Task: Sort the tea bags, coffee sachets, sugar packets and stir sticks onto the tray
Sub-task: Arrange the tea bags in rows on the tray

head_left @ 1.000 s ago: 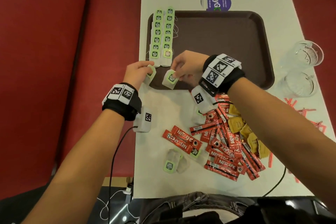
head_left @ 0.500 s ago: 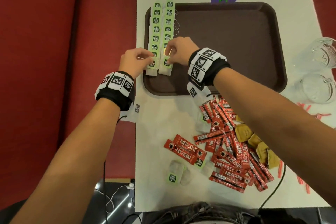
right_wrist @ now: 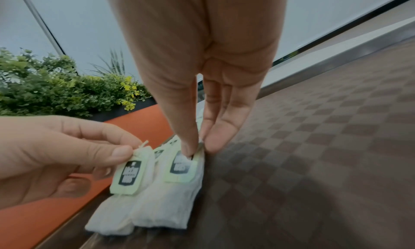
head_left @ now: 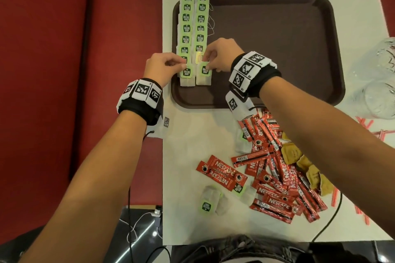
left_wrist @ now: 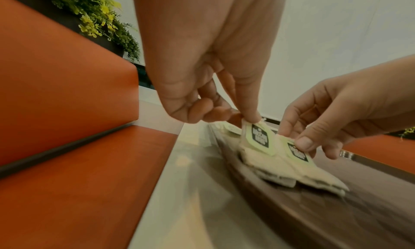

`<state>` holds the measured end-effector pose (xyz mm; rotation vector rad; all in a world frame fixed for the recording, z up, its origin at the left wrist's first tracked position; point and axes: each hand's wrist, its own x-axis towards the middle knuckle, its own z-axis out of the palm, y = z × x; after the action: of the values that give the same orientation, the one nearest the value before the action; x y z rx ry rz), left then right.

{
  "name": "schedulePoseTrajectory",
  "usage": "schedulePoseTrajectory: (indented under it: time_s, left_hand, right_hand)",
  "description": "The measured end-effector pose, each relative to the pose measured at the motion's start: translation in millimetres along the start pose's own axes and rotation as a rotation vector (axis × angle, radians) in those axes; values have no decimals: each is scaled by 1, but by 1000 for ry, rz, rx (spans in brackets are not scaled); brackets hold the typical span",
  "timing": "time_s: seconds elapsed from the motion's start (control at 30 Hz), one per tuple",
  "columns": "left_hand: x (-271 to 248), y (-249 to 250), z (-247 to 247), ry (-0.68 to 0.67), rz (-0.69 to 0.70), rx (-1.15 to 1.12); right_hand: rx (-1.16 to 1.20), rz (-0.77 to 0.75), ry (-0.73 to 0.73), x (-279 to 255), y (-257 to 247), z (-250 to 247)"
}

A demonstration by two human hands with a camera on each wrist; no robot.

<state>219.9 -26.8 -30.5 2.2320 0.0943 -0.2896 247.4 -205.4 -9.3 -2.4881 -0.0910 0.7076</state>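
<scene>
Tea bags (head_left: 193, 34) in two rows along tray (head_left: 277, 49) left edge, sachets (head_left: 275, 168) nearer, glasses (head_left: 380, 83) right

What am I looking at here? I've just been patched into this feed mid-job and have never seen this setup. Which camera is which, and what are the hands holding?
There is no machine: a person works with bare hands, wearing cameras. The large top-down picture comes from a camera on the head; the other two come from cameras strapped to the wrists, looking along the fingers.

On the white table lies a brown tray. Two columns of tea bags run down its left side. The left hand pinches the green tag of one tea bag at the near end of the left column; the right hand pinches another at the near end of the right column.

Unsorted near the person: red coffee sachets, brown sugar packets, a few loose tea bags, and red stir sticks beside two clear glasses.
</scene>
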Motion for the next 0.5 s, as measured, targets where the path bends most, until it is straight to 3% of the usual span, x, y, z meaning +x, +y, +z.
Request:
schedulePoseTrajectory:
  time_s: [0.5]
  left_hand:
    - [8,-4,0,15,-6,56]
  right_hand:
    - [270,45,59,4,0,11]
